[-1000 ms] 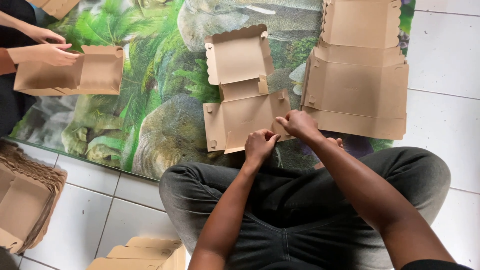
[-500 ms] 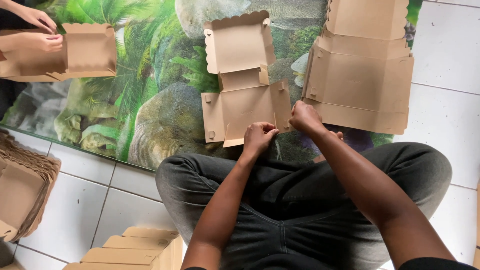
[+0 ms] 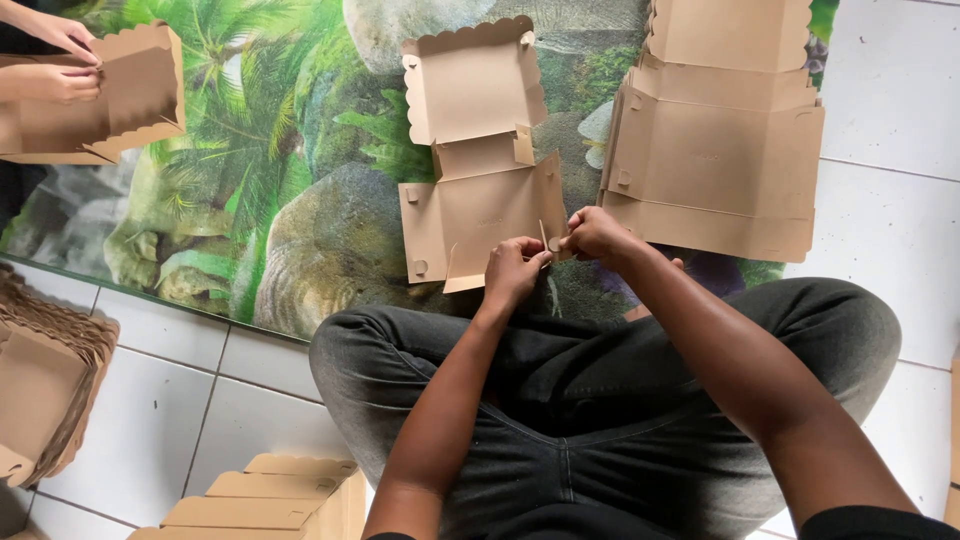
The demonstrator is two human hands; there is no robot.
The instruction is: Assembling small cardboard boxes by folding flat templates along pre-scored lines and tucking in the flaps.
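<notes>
A brown cardboard box blank (image 3: 480, 170) with a scalloped lid lies half folded on the jungle-print mat (image 3: 300, 180) in front of my knees. My left hand (image 3: 512, 272) pinches the near edge of the blank at its right corner. My right hand (image 3: 597, 236) grips the small side flap at that same corner, and the flap stands up between the two hands. The lid part lies open and flat, farther from me.
A stack of flat cardboard blanks (image 3: 720, 150) lies to the right on the mat. Another person's hands (image 3: 55, 60) hold a folded box (image 3: 120, 95) at top left. Nested boxes (image 3: 45, 390) sit on the white tiles at left, more cardboard (image 3: 270, 495) near my left knee.
Both my hands have closed in on the blank's near right corner and raised its flap. The other person has tilted their box upward.
</notes>
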